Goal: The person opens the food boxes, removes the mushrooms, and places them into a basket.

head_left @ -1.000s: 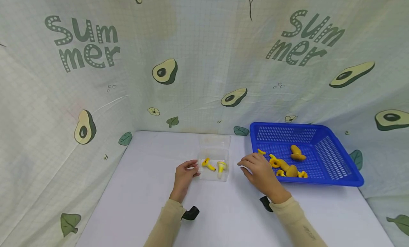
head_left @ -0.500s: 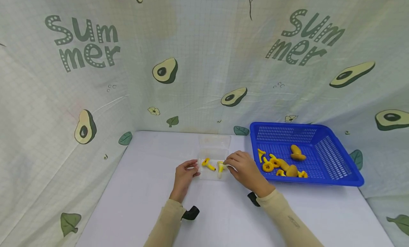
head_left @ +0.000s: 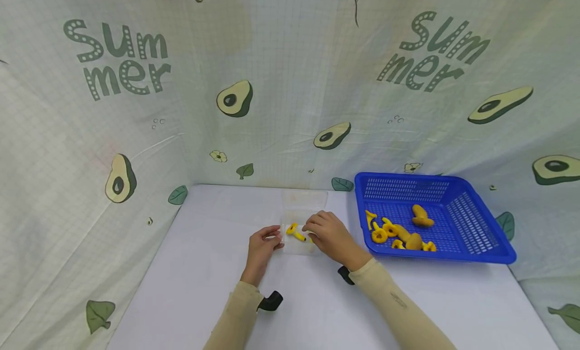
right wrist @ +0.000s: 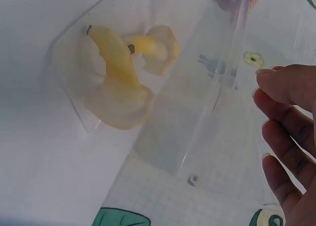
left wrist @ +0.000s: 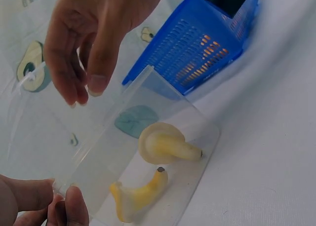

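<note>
A clear plastic box (head_left: 294,248) stands mid-table with its lid (head_left: 304,199) folded back. My left hand (head_left: 262,247) pinches the box's left side between thumb and fingers. Inside lie two yellow mushrooms: a curved, slim-stemmed mushroom (left wrist: 140,194) on the left and a broad-capped mushroom (left wrist: 168,146) on the right. From the head, the second is mostly covered by my right hand (head_left: 330,236). That hand hovers over the box's right side with loosely bent fingers. Nothing shows between its fingers in the right wrist view, and both wrist views show it apart from the mushrooms.
A blue slotted basket (head_left: 437,259) stands to the right, holding several yellow mushrooms (head_left: 379,234) and brown ones (head_left: 420,216). Behind the white table (head_left: 204,229) hangs a printed cloth (head_left: 281,88).
My right hand has moved left from beside the basket to over the box, uncovering mushrooms in the basket. My left hand keeps its place on the box.
</note>
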Demonstrator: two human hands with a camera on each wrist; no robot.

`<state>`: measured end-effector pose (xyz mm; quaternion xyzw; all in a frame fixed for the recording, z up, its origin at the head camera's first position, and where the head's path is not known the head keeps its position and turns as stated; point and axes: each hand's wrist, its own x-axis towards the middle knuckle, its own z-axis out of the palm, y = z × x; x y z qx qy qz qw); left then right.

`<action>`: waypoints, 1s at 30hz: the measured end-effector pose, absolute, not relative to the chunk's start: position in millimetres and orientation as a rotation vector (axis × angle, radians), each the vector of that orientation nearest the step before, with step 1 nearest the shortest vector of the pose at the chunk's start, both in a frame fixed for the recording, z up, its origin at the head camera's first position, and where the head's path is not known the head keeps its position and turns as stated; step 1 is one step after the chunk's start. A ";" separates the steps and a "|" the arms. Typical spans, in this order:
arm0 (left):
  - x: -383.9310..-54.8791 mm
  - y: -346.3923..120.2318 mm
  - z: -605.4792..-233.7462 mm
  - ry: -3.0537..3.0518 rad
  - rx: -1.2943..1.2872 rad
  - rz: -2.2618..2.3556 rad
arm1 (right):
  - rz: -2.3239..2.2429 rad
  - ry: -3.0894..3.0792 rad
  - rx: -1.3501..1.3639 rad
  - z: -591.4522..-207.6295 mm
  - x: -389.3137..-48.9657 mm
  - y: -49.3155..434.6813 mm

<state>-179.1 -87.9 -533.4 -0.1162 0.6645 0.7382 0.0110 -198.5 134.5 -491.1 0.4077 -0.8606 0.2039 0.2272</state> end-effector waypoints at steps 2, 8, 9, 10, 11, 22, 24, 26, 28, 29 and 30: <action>-179.2 -87.7 -532.9 2.077 -0.362 2.303 | 0.569 -2.358 1.142 -492.2 -201.3 130.7; -178.7 -87.2 -531.8 2.089 -0.363 2.293 | 0.533 -2.343 1.174 -496.5 -208.7 121.0; -179.0 -87.4 -532.0 2.090 -0.358 2.295 | 0.527 -2.346 1.179 -496.9 -209.7 119.6; -178.9 -87.4 -531.5 2.090 -0.354 2.296 | 0.519 -2.346 1.185 -497.4 -210.8 118.3; -179.0 -87.3 -531.1 2.090 -0.350 2.299 | 0.514 -2.349 1.193 -497.8 -211.8 117.1; -178.5 -88.1 -532.3 2.080 -0.333 2.314 | 0.379 -2.427 1.277 -494.4 -221.6 105.7; -177.8 -88.4 -531.7 2.083 -0.336 2.314 | 0.344 -2.456 1.288 -494.0 -223.3 103.6; -177.5 -88.5 -531.5 2.087 -0.337 2.313 | 0.321 -2.485 1.297 -494.1 -224.9 101.8; -177.7 -88.4 -531.5 2.088 -0.332 2.314 | 0.296 -2.505 1.308 -495.0 -226.8 100.3; -177.7 -88.5 -531.8 2.090 -0.330 2.314 | 0.292 -2.513 1.313 -495.6 -227.8 99.9; -177.5 -88.3 -531.6 2.092 -0.330 2.311 | 0.288 -2.521 1.319 -496.1 -228.7 99.5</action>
